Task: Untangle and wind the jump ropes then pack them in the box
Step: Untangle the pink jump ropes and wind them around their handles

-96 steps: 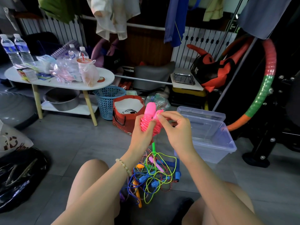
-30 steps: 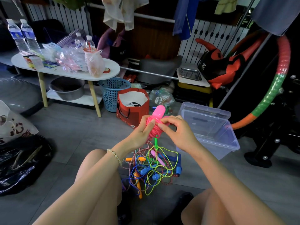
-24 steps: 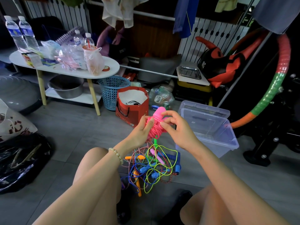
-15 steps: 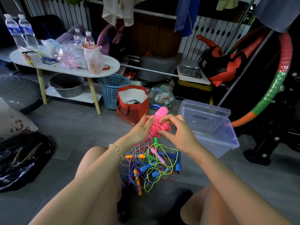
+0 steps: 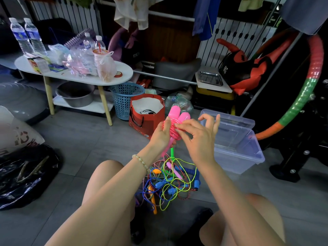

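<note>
Sprawling on grey floor (image 5: 74,139) (tangled ropes (image 5: 170,181))

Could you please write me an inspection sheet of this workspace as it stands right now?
Surface: grey tiled floor.
Job's things: pink jump rope wound round its handles, held up; tangled ropes on the floor between the knees; clear box open, looks empty.
Clutter: red paper bag, blue basket, black plastic bag.
Grippers: left hand grips the pink jump rope; right hand pinches its coil.
Cables: nothing seen.
Surroundings: white table with water bottles; striped hoop at right; clothes hang above.
</note>
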The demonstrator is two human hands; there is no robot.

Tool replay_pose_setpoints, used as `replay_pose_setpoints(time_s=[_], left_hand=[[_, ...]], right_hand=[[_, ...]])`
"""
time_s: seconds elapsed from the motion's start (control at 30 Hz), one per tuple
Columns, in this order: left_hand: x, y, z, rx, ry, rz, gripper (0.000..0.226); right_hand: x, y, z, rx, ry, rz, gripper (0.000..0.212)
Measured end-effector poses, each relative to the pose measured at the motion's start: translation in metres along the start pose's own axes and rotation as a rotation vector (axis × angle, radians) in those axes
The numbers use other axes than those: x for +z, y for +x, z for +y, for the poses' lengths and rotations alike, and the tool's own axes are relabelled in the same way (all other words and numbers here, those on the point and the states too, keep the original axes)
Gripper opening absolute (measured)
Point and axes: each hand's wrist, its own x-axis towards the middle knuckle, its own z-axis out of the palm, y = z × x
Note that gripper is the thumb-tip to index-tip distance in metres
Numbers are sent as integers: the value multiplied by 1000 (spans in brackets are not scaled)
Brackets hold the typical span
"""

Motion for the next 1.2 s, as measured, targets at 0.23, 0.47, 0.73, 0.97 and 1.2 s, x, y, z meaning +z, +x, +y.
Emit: replay_pose_setpoints(time_s=[0.23,0.47,0.73,0.97,1.2], left_hand=[[5,-1,-4,-86,-47,114,60],[-8,8,-4,-152,-143,221,59],[-15,4,-11,-201,-462,84,50],[-22,6,-5,-47,-58,-88,72],[-52,23,0,-132,290,-361,42]], right_hand=[[18,-1,-8,199,184,81,11],[34,-16,-26,450,496,149,7],[34,-16,-33,564,826,73,8],[43,12,-4,821,1035,-241,47],[67,35,22,788,1031,-201,34]])
